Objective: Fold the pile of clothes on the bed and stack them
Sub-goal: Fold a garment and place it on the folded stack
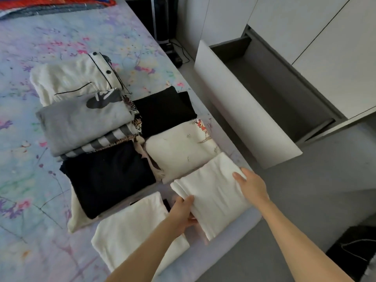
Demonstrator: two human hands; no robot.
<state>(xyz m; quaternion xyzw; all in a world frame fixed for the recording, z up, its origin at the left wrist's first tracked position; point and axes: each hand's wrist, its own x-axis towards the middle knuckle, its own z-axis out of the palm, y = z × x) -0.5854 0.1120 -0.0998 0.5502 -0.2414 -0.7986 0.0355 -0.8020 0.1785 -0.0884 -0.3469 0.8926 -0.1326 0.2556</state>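
Several folded clothes lie on the bed near its right edge. A folded white garment (213, 192) sits at the edge. My left hand (183, 212) grips its near left side, thumb on top and fingers underneath. My right hand (251, 185) holds its right side, thumb on top. Beside it lie another white folded piece (130, 233), a folded black garment (107, 178), a cream top with a deer print (181, 151), a black piece (164, 110), a grey shirt (81, 121) on striped clothes, and a cream pyjama top (71, 78).
The bed (30, 200) has a pale floral sheet. An open grey drawer (270, 86) with a white front juts out from the white wardrobe (335, 47) on the right. Grey floor lies between bed and drawer. A dark mat (354, 251) sits at bottom right.
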